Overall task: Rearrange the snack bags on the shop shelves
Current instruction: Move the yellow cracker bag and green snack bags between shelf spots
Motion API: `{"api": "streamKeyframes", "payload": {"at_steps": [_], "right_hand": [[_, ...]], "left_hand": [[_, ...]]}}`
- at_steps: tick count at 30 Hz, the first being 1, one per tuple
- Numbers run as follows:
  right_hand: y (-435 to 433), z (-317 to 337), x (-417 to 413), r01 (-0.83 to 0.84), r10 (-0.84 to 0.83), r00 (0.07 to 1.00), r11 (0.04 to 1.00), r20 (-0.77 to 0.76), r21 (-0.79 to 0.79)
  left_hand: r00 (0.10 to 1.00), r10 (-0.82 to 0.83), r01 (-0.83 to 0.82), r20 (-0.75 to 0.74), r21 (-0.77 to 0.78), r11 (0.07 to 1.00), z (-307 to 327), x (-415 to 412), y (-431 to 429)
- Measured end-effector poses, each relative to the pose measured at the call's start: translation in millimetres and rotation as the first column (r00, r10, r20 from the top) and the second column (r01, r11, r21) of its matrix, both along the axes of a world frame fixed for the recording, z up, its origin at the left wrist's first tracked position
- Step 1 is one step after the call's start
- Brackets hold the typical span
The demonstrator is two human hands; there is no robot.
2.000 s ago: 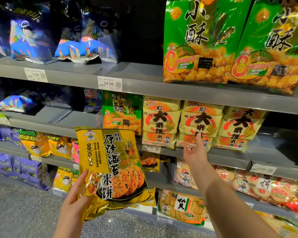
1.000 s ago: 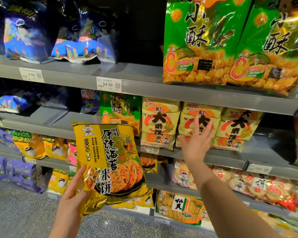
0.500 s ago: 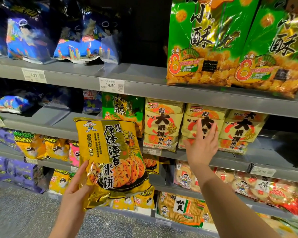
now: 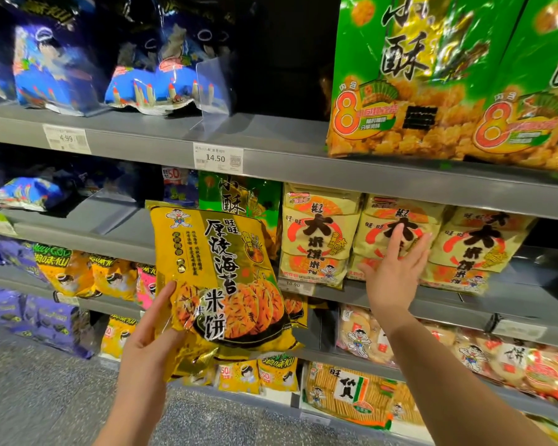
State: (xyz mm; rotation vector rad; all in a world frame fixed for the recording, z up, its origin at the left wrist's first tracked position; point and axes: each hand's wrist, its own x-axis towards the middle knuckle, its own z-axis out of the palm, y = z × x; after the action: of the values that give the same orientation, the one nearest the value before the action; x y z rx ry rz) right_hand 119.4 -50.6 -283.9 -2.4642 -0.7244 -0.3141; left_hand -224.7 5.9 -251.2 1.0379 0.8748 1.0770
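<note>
The left forearm rises from the bottom edge of the view, and the left hand (image 4: 149,342) grips the lower left corner of a yellow snack bag (image 4: 226,272), with the thumb laid across the printed front and the other fingers hidden behind the foil. The right arm stretches forward and upward from the lower right. The right hand (image 4: 397,272) is flat, its fingers straight and slightly spread, palm toward the shelves. Its fingertips lie against the front of the middle cream bag (image 4: 377,217), one of three standing in a row on the middle shelf (image 4: 529,297). The yellow snack bag is held upright in the air in front of the shelves, just left of that row and well apart from the right hand. It partly covers a small green bag (image 4: 239,194) behind it. Its front reads 旺旺 and 厚烧海苔 米饼 above a picture of round seaweed-flecked crackers, with a cartoon boy in the top corner. Each cream bag carries 旺旺 and a large black 大 inside a red ring. On the top shelf, the big green bags (image 4: 400,75) show 小酥 and a large "8" in an orange circle. The shelf-edge price tags read 4.99 (image 4: 65,139), 14.50 (image 4: 218,157) and 10.90 (image 4: 293,284).
</note>
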Motion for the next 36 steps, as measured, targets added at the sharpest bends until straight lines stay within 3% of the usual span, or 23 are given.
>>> {"api": "streamKeyframes", "payload": {"at_steps": [8,11,14,17,24,36], "right_hand": [[-10.5,9.8,-6.7,-0.001,0.001,1.000,0.999,0.002,-0.046],[-23.4,11.4,-25.6,0.011,-0.015,0.996,0.999,0.086,0.048],[-21.7,10.5,-53.5,-0.158,0.143,0.962,0.986,0.232,0.048],[-2.3,9.8,-74.6,-0.315,0.329,0.874,0.944,0.357,-0.098],[49.4,15.5,-70.4,-0.331,0.453,0.829,0.870,0.328,-0.365],[75.5,-0.4,-63.3,-0.275,0.396,0.873,0.882,0.286,-0.382]], "left_hand": [[1.000,-0.023,0.023,0.020,0.003,1.000,3.5,-0.9,-6.5],[0.999,-0.025,0.024,0.020,0.014,1.000,0.0,-3.6,-10.6],[0.999,-0.029,0.029,0.018,0.023,0.999,1.2,-7.1,-12.7],[0.999,-0.020,0.019,0.025,0.036,0.999,4.7,-12.0,-13.3],[0.997,0.074,-0.074,-0.003,0.037,0.997,-2.2,-18.1,6.4],[0.997,0.077,-0.076,-0.018,0.031,0.997,-11.4,-25.5,22.6]]}}
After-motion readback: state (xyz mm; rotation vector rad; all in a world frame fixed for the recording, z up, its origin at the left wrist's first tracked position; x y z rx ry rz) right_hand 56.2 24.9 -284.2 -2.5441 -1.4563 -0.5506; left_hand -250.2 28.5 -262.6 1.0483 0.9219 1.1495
